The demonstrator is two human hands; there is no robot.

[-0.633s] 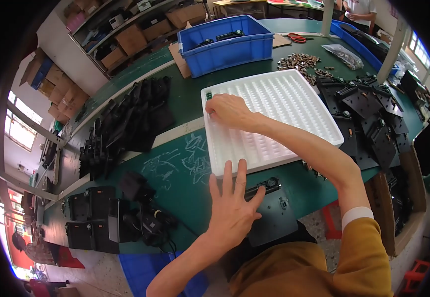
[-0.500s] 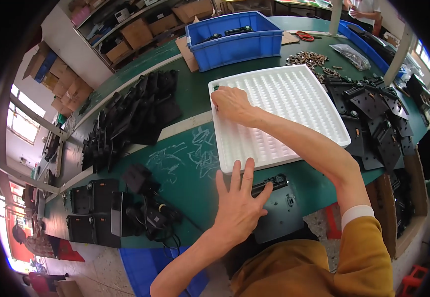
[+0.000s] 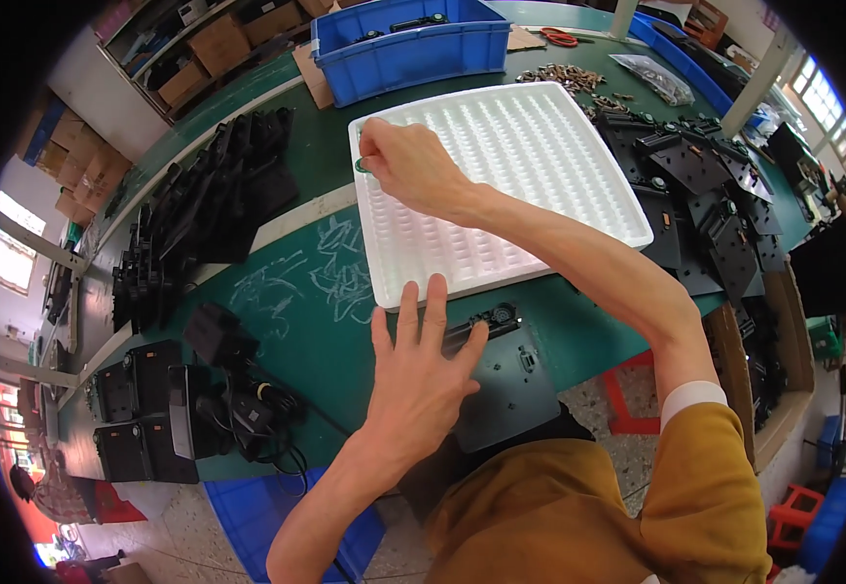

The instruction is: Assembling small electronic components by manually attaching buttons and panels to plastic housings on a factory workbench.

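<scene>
In front of me a white foam tray (image 3: 530,165) with rows of small pockets lies on the table. Over its far left corner is my right hand (image 3: 408,165), its fingers closed in a pinch. A small green piece (image 3: 361,165) shows at the fingertips, mostly hidden. My left hand (image 3: 421,375) has its fingers spread, the fingertips by the tray's near edge. It rests over a flat black plate (image 3: 512,384) with a black cylindrical fitting (image 3: 497,317) along its far edge.
A blue bin (image 3: 413,58) holding black parts stands behind the tray. Black plates (image 3: 705,195) are heaped at right, small metal pieces (image 3: 564,80) beyond. More black parts (image 3: 214,204) lie at left, near a black adapter and cables (image 3: 252,404). Red-handled scissors (image 3: 561,37) lie at the back.
The view has shifted, so the whole scene sits further left and higher. My right hand stays at the tray's far left corner with its wrist turned a little. My left hand keeps its place.
</scene>
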